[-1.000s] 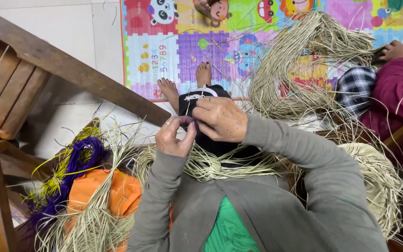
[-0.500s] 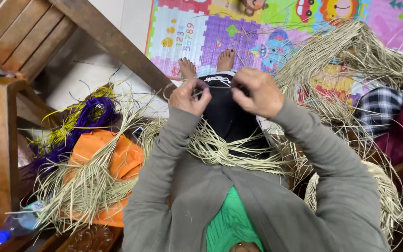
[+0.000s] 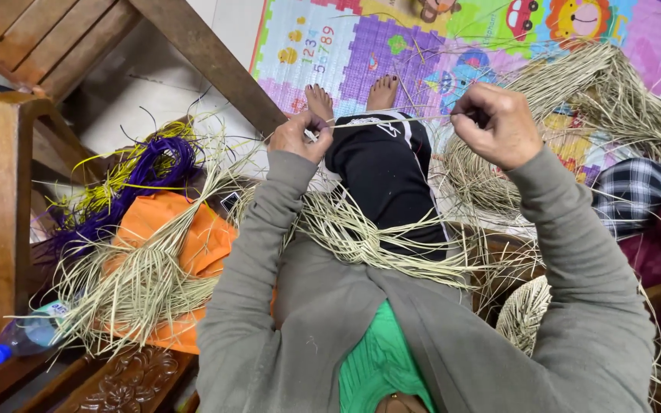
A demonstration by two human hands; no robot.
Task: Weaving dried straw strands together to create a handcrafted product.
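Nearest the camera, a loose sheaf of pale dried straw fibres point(image 3: 361, 241) is draped across the lap, over the grey sleeves and black trousers. Above it, a single thin pale straw strand point(image 3: 392, 120) is stretched taut and nearly level between two raised hands. The left hand point(image 3: 297, 136) is pinched shut on one end of the strand; the right hand point(image 3: 497, 126) is closed in a fist round the other end, well apart from the left. The step in hand is judged to be the drawing out and straightening of one fibre. An even pull with both ends kept gripped would be called for next, it is judged. To the left, an orange cloth point(image 3: 185, 245) under more straw and a bundle of purple and yellow cords point(image 3: 147, 180) are seen. Farther off, a colourful foam play mat point(image 3: 437, 42) is spread on the floor.
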